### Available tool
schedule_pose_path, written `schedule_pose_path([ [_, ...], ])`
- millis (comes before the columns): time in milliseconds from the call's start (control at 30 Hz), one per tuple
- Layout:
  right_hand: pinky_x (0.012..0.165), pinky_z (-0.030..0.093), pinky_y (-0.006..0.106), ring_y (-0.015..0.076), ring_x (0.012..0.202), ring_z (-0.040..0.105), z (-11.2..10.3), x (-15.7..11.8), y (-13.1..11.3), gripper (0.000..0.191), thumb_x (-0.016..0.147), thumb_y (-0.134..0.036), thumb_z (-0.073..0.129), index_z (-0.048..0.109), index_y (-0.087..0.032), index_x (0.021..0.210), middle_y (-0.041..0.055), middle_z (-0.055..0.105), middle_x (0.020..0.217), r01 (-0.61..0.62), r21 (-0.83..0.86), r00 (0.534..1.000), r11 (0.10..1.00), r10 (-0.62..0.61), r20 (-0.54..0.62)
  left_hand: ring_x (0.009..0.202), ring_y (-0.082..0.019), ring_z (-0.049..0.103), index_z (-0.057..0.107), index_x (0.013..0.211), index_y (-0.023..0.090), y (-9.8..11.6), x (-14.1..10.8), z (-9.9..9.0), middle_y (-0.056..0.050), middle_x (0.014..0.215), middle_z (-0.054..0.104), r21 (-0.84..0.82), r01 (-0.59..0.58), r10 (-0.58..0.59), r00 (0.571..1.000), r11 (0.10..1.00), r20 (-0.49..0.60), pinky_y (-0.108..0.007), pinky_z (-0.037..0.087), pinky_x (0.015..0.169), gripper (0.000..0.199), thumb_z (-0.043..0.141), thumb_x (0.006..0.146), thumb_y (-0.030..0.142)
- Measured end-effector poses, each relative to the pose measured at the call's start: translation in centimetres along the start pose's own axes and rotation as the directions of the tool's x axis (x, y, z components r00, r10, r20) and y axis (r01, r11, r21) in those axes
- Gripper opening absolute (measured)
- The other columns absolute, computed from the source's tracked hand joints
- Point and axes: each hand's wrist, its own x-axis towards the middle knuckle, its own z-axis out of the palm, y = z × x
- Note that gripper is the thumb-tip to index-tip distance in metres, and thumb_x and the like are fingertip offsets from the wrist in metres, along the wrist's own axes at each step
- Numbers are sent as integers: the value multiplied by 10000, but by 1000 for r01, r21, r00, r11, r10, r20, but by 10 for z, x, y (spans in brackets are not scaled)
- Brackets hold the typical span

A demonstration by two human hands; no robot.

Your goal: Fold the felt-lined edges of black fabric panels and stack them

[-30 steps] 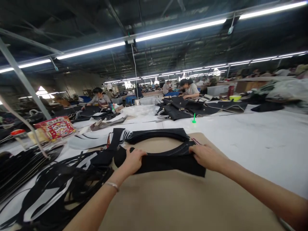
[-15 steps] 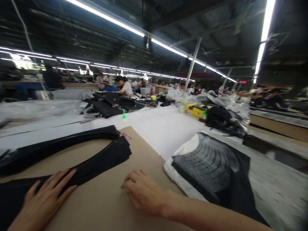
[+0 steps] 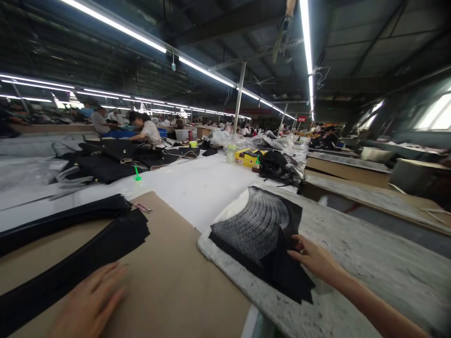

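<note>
My right hand is at the right edge of a fanned stack of black fabric pieces, with thumb and fingers closed on the edge of a black piece. The stack shows grey, stepped edges and lies partly on a pale, stained slab. My left hand, smeared by motion, is over the brown board with its fingers stretched out and nothing visible in them. Just beyond it lie long curved black strips. A small pinkish tool, perhaps snips, rests near their tips.
A bottle with a green nozzle stands on the white surface. Further back are black bag-like pieces, a yellow box and a dark heap. Several people work in the distance, including a person in a light shirt.
My right hand has moved from the brown board to the fabric stack on the right and taken hold of its edge. My left hand has come off the black strip. The view has turned right.
</note>
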Motion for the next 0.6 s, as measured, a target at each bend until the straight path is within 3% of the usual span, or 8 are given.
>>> schedule_pose_path([
  [133, 657, 441, 311, 217, 743, 635, 13, 6, 13, 367, 807, -409, 546, 600, -157, 1069, 53, 679, 821, -54, 136, 998, 989, 50, 29, 1149, -212, 569, 623, 1195, 303, 147, 35, 4, -27, 1254, 618, -229, -283, 313, 944, 931, 103, -352, 497, 979, 325, 486, 903, 269],
  [233, 600, 396, 308, 208, 673, 595, 18, 14, 12, 275, 725, -410, 629, 623, -178, 872, 23, 639, 709, -80, 212, 996, 974, 70, 56, 1158, -199, 532, 608, 1187, 260, 248, 56, 1, -27, 1238, 606, -410, -345, 441, 882, 844, 165, -355, 458, 1017, 374, 508, 856, 119],
  [300, 577, 368, 299, 183, 616, 552, 20, 17, 12, 194, 676, -361, 658, 596, -189, 741, -5, 591, 629, -91, 266, 994, 960, 73, 78, 1118, -186, 528, 611, 1149, 248, 292, 68, 5, -16, 1167, 623, -505, -339, 482, 856, 794, 184, -332, 455, 993, 356, 506, 853, 83],
  [400, 564, 348, 281, 152, 588, 507, 20, 18, 15, 168, 643, -319, 648, 532, -199, 626, -30, 539, 575, -97, 375, 994, 922, 68, 90, 1031, -201, 533, 625, 1048, 222, 324, 77, 20, -18, 1047, 638, -541, -337, 524, 818, 771, 237, -345, 465, 898, 263, 486, 871, 85],
  [500, 515, 336, 268, 139, 549, 477, 15, 12, 20, 197, 640, -350, 623, 489, -210, 606, -44, 493, 536, -119, 508, 993, 853, 88, 83, 987, -216, 529, 624, 981, 206, 331, 78, 34, -29, 991, 628, -517, -326, 523, 799, 791, 296, -355, 451, 822, 238, 459, 873, 72],
  [600, 461, 343, 258, 140, 511, 480, 0, 4, 27, 228, 677, -421, 588, 496, -215, 642, -36, 492, 534, -164, 636, 986, 754, 136, 92, 985, -215, 520, 612, 1070, 217, 331, 73, 38, -34, 1036, 613, -503, -324, 521, 791, 801, 321, -358, 427, 818, 285, 442, 890, 75],
])
